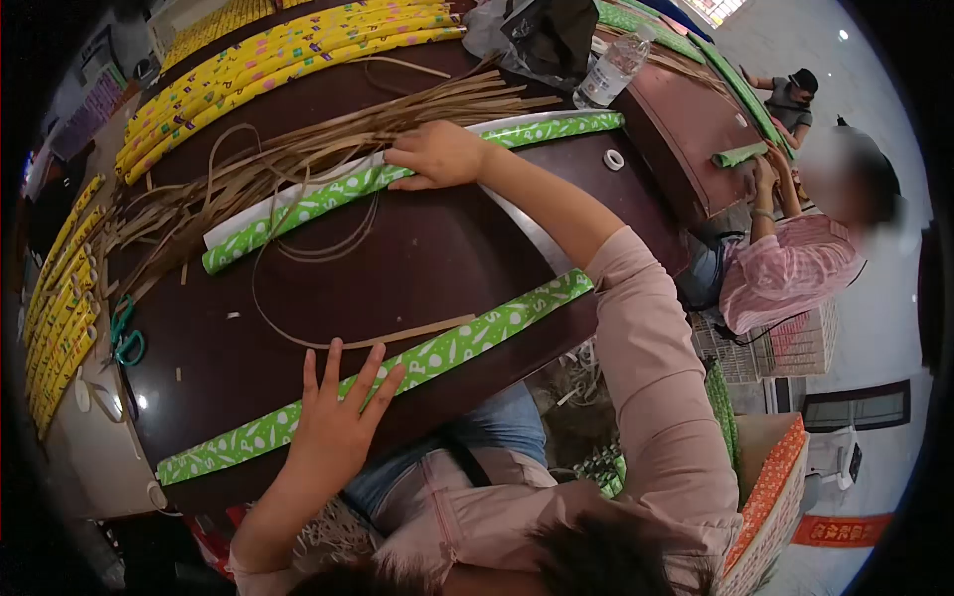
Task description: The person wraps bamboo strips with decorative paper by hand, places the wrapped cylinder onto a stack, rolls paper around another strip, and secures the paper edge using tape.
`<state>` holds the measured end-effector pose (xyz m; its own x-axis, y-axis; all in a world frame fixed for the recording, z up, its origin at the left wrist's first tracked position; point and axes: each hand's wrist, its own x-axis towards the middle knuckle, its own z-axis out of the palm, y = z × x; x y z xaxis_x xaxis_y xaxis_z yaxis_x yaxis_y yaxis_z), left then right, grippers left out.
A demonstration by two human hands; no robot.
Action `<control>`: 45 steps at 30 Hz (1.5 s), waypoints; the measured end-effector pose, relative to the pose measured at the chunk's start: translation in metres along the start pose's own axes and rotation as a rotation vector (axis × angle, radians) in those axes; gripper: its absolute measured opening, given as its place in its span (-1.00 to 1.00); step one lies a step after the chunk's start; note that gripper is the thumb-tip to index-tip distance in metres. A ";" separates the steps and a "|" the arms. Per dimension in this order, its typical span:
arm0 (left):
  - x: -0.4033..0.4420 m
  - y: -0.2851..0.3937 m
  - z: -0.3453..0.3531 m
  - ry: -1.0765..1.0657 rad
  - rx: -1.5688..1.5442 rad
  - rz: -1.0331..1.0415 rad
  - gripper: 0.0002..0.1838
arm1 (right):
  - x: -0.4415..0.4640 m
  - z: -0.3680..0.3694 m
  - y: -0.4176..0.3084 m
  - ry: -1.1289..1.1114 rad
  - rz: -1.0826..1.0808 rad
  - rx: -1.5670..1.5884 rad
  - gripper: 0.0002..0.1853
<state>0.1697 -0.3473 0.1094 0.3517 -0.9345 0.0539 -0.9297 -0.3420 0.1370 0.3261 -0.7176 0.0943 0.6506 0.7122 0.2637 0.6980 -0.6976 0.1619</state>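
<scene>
the right hand (pixel 437 154) is curled over the far green roll (pixel 338 196) and seems to grip it; the left hand (pixel 333 427) is spread wide over the near green roll (pixel 467 341), holding nothing, and i cannot tell how hard it presses. both rolls lie on the dark worktop (pixel 427 238), the far one beside a heap of brown strips (pixel 338 139).

the near roll lies close to the person's side, so a light or slipping left palm could let it turn and drop into the lap. the far roll shows a white edge along its length; a twist there could loosen or crease the paper. a thin loop (pixel 256 288) crosses the far roll, so dragging that roll could snag it. swinging the roll's right end could knock the water bottle (pixel 608 74) just beside it.
</scene>
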 end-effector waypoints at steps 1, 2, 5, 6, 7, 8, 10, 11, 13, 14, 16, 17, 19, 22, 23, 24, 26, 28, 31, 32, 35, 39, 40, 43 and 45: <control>-0.001 0.000 0.001 0.008 -0.011 -0.001 -0.28 | 0.004 -0.004 -0.001 0.068 -0.054 -0.112 -0.60; -0.001 0.001 -0.003 -0.015 -0.009 -0.007 -0.27 | 0.006 -0.006 -0.001 0.133 -0.105 -0.217 -0.55; 0.000 0.002 -0.001 -0.027 -0.002 -0.025 -0.24 | -0.001 -0.020 -0.012 0.038 0.001 -0.304 -0.39; 0.000 0.002 -0.001 -0.017 0.001 -0.033 -0.23 | -0.010 -0.022 -0.015 0.155 0.042 -0.341 -0.42; 0.000 0.002 -0.002 -0.017 0.025 -0.039 -0.22 | -0.020 -0.026 -0.017 0.277 0.084 -0.379 -0.44; 0.000 0.003 -0.002 -0.037 0.006 -0.057 -0.22 | -0.032 -0.033 -0.022 0.307 0.156 -0.328 -0.49; 0.000 0.002 -0.002 0.007 0.033 -0.034 -0.22 | -0.054 -0.056 -0.046 0.333 0.327 -0.207 -0.58; 0.001 0.002 -0.003 0.030 0.014 -0.042 -0.23 | -0.062 -0.069 -0.068 0.326 0.424 -0.137 -0.63; 0.002 0.003 -0.003 0.020 0.013 -0.052 -0.24 | -0.061 -0.076 -0.107 0.221 0.596 0.387 -0.69; 0.002 0.004 -0.004 0.006 0.018 -0.043 -0.24 | -0.048 -0.075 -0.130 0.151 0.715 0.707 -0.71; 0.003 0.005 -0.005 -0.009 -0.069 -0.048 -0.21 | -0.018 -0.053 -0.158 0.237 0.442 0.549 -0.67; 0.003 0.004 -0.005 -0.007 -0.157 -0.070 -0.19 | -0.001 -0.046 -0.170 0.276 0.360 0.501 -0.67; 0.005 0.004 -0.006 -0.010 -0.146 -0.067 -0.19 | 0.021 -0.035 -0.171 0.148 0.294 0.309 -0.66; 0.003 0.004 -0.007 -0.001 -0.119 -0.072 -0.22 | 0.056 -0.017 -0.151 -0.059 0.274 -0.150 -0.56; 0.004 0.005 -0.006 0.017 -0.090 -0.067 -0.24 | 0.063 -0.015 -0.137 -0.103 0.260 -0.176 -0.84; 0.004 0.006 -0.006 0.023 -0.099 -0.078 -0.22 | 0.077 -0.005 -0.117 -0.099 0.243 -0.172 -0.86; 0.003 0.007 -0.007 0.013 -0.099 -0.086 -0.20 | 0.076 0.003 -0.098 -0.113 0.222 -0.184 -0.86; 0.005 0.008 -0.009 -0.013 -0.102 -0.111 -0.16 | 0.074 0.012 -0.075 -0.098 0.285 -0.080 -0.86; 0.005 0.009 -0.010 -0.024 -0.082 -0.110 -0.14 | 0.042 -0.010 -0.049 -0.032 0.394 0.082 -0.85; 0.005 0.009 -0.010 -0.019 -0.077 -0.103 -0.14 | 0.028 -0.020 -0.041 -0.005 0.434 0.139 -0.84; 0.006 0.009 -0.011 -0.024 -0.104 -0.099 -0.13 | -0.026 -0.053 -0.019 0.074 0.560 0.312 -0.83; 0.009 0.009 -0.018 -0.053 -0.142 -0.093 -0.13 | -0.117 -0.112 -0.045 0.182 0.739 0.542 -0.81; 0.009 0.008 -0.019 -0.066 -0.158 -0.100 -0.12 | -0.132 -0.125 -0.068 0.214 0.781 0.599 -0.81; 0.011 0.004 -0.019 -0.144 -0.196 -0.104 -0.09 | -0.177 -0.135 -0.097 0.131 0.838 0.746 -0.58; 0.012 0.005 -0.019 -0.146 -0.176 -0.105 -0.09 | -0.191 -0.133 -0.125 0.043 0.709 0.558 -0.55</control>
<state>0.1713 -0.3586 0.1299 0.4138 -0.9036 -0.1109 -0.8511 -0.4272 0.3052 0.0743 -0.7767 0.1501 0.9795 0.1180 0.1631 0.1883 -0.8240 -0.5344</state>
